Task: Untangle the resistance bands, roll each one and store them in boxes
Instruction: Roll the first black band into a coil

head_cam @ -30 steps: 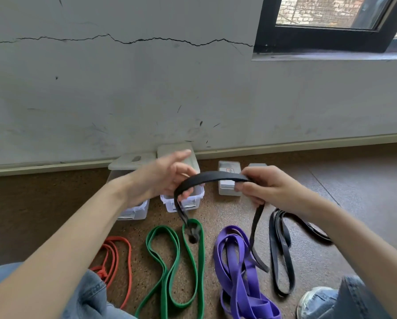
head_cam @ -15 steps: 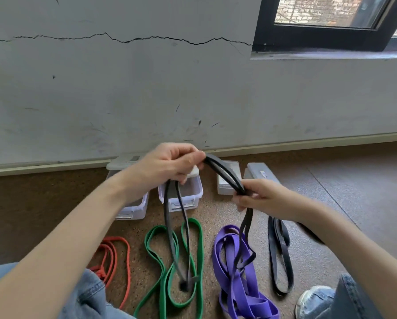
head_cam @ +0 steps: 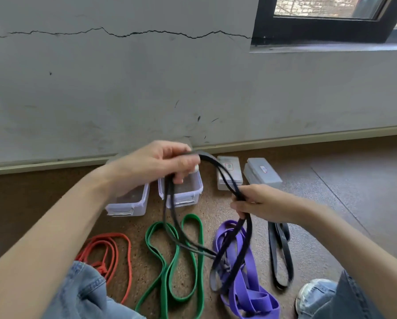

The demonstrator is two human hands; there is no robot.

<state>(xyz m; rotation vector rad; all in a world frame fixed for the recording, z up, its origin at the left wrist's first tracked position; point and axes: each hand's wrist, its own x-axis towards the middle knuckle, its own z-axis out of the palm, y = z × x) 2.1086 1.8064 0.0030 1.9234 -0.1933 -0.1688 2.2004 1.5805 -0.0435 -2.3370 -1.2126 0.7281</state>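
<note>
Both hands hold a thin black resistance band above the floor. My left hand grips its upper end with curled fingers. My right hand pinches it lower down on the right. Two doubled loops of the band hang down between and below the hands, blurred over the green band and the purple band. An orange band lies on the left and a second black band on the right. Two open clear boxes stand under my left hand.
Two closed grey boxes stand near the wall's skirting. Cork-brown floor stretches to the right. My jeans-clad knees fill the lower left, and a shoe shows at the lower right. A cracked grey wall rises behind.
My hands have moved apart, the left staying high and the right dropping lower right. The band's hanging loops have swung right, from over the green band toward the purple one.
</note>
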